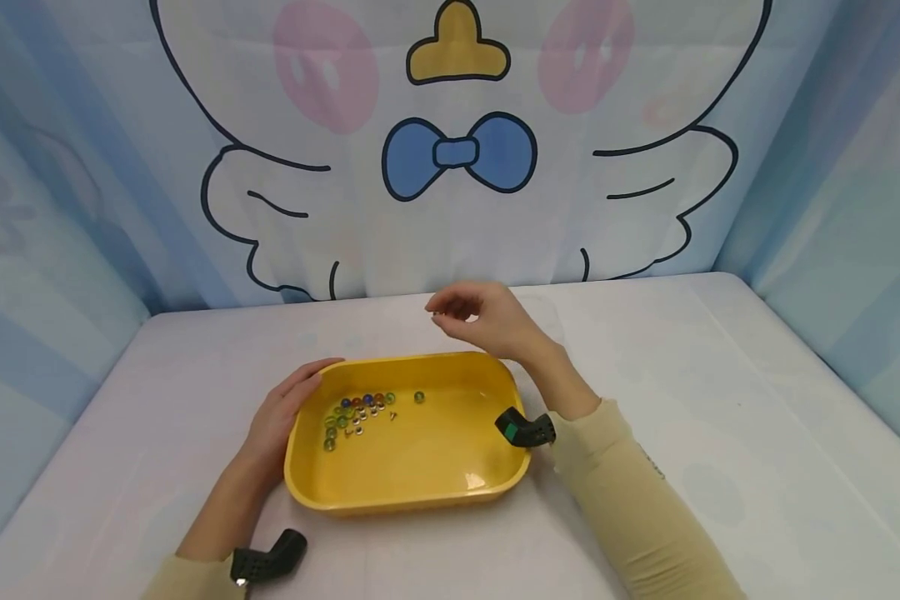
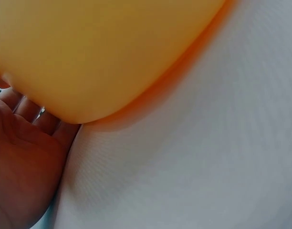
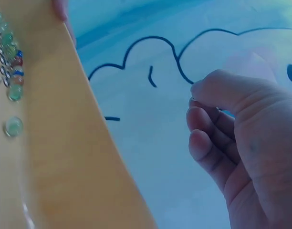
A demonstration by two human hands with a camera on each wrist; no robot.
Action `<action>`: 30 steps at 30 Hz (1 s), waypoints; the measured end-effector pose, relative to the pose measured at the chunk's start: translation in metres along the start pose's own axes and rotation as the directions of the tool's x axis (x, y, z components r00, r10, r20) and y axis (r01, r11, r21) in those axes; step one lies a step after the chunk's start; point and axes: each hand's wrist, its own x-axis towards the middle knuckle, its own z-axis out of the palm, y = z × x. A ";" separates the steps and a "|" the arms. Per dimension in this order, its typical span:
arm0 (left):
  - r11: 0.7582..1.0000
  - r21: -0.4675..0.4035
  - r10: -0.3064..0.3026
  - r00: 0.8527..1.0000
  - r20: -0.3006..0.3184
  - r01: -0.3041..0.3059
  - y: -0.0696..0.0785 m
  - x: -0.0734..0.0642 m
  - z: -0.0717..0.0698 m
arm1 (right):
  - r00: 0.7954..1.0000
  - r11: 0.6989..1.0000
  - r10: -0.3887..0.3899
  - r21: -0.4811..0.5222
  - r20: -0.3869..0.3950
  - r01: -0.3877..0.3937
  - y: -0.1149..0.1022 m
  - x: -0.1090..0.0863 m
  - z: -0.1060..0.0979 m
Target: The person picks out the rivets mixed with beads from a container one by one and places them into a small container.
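We count one left hand [image 1: 274,423], one right hand [image 1: 491,322], two sleeves [image 1: 630,492], two wrist cameras [image 1: 528,431], one yellow tray [image 1: 450,468], two blue marbles [image 1: 367,400], two reddish marbles [image 1: 378,398], several green marbles [image 1: 419,397] and several small metal pieces [image 1: 359,431], too crowded for us to number exactly.

No readable text, brand or number — dark marks [image 1: 654,466] on right sleeve [image 1: 633,508], too small to read.

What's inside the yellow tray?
Inside the yellow tray are green, blue and reddish marbles and small metal pieces, mostly bunched toward its left side. The spots right beneath them are covered, so those can't be seen.
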 end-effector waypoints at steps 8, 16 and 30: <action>1.000 0.014 -0.001 1.000 -0.004 0.001 0.000 0.001 0.000 | 0.995 0.998 0.064 0.013 -0.076 -0.063 0.009 -0.008 -0.026; 1.000 0.007 0.005 1.000 -0.007 -0.005 -0.001 -0.001 0.000 | 0.981 0.984 0.167 -0.046 -0.096 -0.172 0.018 -0.016 -0.042; 1.000 -0.011 -0.002 1.000 -0.006 0.002 0.000 0.000 -0.001 | 0.944 0.925 0.311 -0.194 -0.112 -0.328 0.034 -0.029 -0.062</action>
